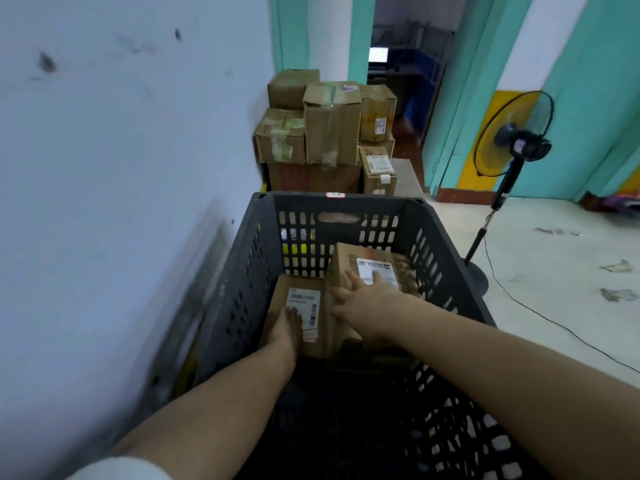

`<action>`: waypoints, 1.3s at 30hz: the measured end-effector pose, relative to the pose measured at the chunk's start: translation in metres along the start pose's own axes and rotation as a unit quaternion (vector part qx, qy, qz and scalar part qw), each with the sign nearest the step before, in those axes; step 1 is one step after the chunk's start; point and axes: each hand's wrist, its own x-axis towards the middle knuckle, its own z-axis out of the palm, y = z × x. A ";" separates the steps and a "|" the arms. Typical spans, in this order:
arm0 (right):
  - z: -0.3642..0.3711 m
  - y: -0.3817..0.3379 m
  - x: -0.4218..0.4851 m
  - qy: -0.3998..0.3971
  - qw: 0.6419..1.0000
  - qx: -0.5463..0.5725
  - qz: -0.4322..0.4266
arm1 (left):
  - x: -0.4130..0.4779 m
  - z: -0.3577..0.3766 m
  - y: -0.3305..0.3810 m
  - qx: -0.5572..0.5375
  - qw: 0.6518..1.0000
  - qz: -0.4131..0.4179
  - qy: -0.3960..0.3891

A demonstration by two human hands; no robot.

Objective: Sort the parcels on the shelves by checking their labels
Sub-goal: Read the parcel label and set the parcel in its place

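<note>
Left hand (285,327) flat on the low parcel (282,292), right hand (363,299) spread flat on the taller parcel (349,261); crate (343,202) walls around, stacked cartons (329,126) ahead.

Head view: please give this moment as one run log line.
left hand flat on small box | right hand spread on bigger box | both boxes in dark crate | labels up

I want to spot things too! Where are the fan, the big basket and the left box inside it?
fan (523,145): head view, on its dark motor housing.
basket (381,201): head view, on its far rim.
left box (304,301): head view, on its white label.
</note>
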 end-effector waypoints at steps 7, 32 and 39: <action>-0.004 -0.008 0.012 -0.011 0.998 -0.059 -0.002 | -0.038 -0.024 -0.032 -0.272 0.961 -0.040 -0.019; 0.003 0.023 0.045 0.041 0.963 -0.103 -0.246 | -0.038 -0.027 -0.001 -0.148 0.986 0.075 -0.030; 0.008 -0.011 0.073 0.050 0.972 -0.145 -0.177 | -0.084 -0.052 -0.011 -0.209 0.972 -0.031 -0.100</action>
